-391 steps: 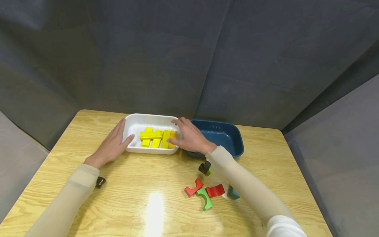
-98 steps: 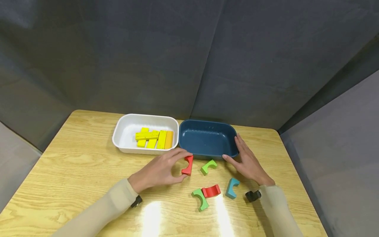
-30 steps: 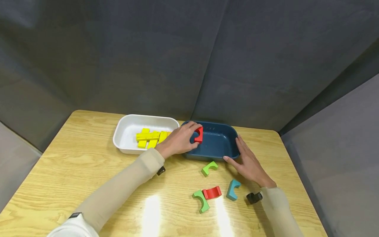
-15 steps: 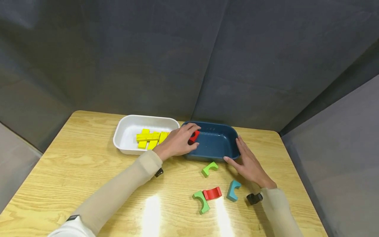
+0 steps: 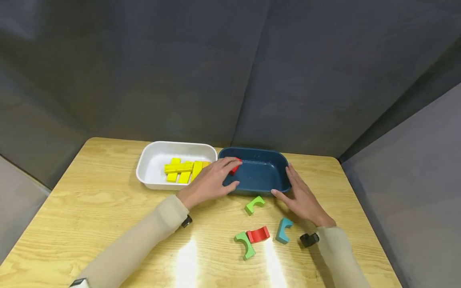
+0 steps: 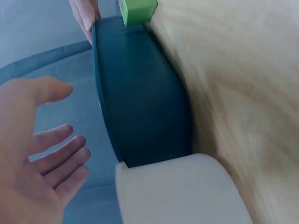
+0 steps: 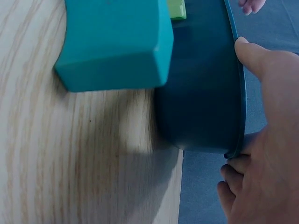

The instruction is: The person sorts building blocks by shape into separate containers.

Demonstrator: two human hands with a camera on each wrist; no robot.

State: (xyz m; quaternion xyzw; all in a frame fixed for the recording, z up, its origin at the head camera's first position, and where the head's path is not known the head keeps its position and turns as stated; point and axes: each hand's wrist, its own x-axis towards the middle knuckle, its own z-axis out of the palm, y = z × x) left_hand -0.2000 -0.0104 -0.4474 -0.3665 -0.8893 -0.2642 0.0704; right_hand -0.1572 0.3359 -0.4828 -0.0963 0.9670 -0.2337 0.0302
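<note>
My left hand (image 5: 210, 180) hovers over the left end of a dark blue bin (image 5: 252, 191), its thumb and fingers spread apart. Partly hidden beneath those fingers, a red arch block (image 5: 235, 169) lies inside the bin. The left wrist view shows the hand (image 6: 44, 154) holding nothing, above the rim of the bin (image 6: 140, 93). My right hand (image 5: 304, 200) rests on the bin's front right corner. Its thumb touches the front rim while the fingers lie straight along the right side, as the bin wall (image 7: 205, 93) in the right wrist view also shows.
A white bin (image 5: 144, 178) with several yellow blocks (image 5: 179, 168) adjoins the blue bin on the left. In front lie a green arch block (image 5: 254, 205), another green one (image 5: 245, 245), a red one (image 5: 258, 234) and a teal one (image 5: 283, 231) on the wooden table (image 5: 144, 216).
Earlier my left hand picked up a red arch block from the table and brought it into the blue bin. Now it has let go, its fingers opening. The right hand stays on the bin.
</note>
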